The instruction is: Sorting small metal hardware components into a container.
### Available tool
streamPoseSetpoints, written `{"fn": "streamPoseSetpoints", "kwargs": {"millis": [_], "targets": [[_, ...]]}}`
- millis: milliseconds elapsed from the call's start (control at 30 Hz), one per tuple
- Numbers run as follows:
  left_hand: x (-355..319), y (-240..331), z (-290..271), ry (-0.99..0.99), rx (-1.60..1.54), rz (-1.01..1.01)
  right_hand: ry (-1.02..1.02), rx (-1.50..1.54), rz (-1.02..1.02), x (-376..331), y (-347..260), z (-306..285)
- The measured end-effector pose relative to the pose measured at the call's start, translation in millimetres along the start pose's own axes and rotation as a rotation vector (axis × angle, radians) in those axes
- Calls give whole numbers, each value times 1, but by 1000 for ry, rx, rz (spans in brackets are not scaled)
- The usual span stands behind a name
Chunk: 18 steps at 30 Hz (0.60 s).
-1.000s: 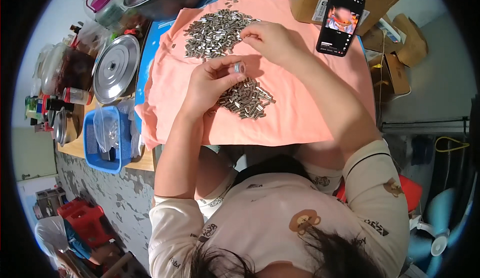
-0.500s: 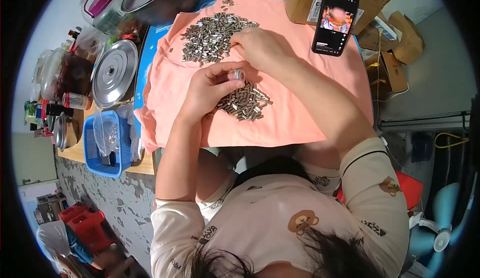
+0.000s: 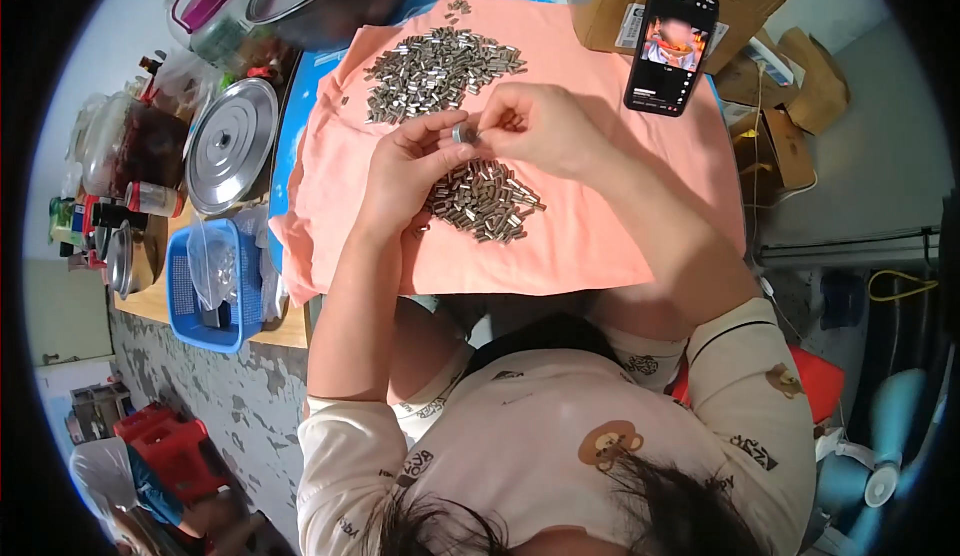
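Note:
My left hand (image 3: 408, 174) holds a small silver metal ring (image 3: 461, 133) between thumb and fingers, above the pink cloth (image 3: 600, 231). Close to the ring, my right hand (image 3: 540, 128) has thumb and fingertips pinched together; whatever is between them is too small to make out. Beyond both hands spreads a large pile of short silver metal cylinders (image 3: 425, 71). A smaller pile of similar cylinders (image 3: 487, 206) lies below the hands, nearer to me, partly covered by my left hand.
A phone (image 3: 672, 46) leans upright against a cardboard box (image 3: 610, 6) at the back right. Leftward stand a metal pot lid (image 3: 232, 146), a blue basket (image 3: 178, 296) and a large covered pot (image 3: 340, 11). A fan (image 3: 880, 484) stands low right; another person (image 3: 150, 481) is at lower left.
My right hand has come back from the far pile toward the ring in my left hand. The left hand has shifted slightly left and turned the ring.

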<state>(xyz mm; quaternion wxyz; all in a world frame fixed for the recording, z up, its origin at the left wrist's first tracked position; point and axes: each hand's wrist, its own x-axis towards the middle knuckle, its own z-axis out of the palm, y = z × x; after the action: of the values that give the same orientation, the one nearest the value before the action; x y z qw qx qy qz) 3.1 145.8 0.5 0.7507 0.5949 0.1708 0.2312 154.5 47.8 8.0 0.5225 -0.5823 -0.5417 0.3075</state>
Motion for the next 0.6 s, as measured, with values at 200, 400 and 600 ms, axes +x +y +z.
{"fn": "streamPoseSetpoints", "kwargs": {"millis": [200,400,600], "targets": [[0,-1,-1,-12,29,-10,57,-128,-50,-3,-10,8],[-2,-5,-1,44,81,0,188,-588,-348,-8,-18,17],[-1,-2,1,38,46,-24,-38,-144,35,-3,-14,-3]]}}
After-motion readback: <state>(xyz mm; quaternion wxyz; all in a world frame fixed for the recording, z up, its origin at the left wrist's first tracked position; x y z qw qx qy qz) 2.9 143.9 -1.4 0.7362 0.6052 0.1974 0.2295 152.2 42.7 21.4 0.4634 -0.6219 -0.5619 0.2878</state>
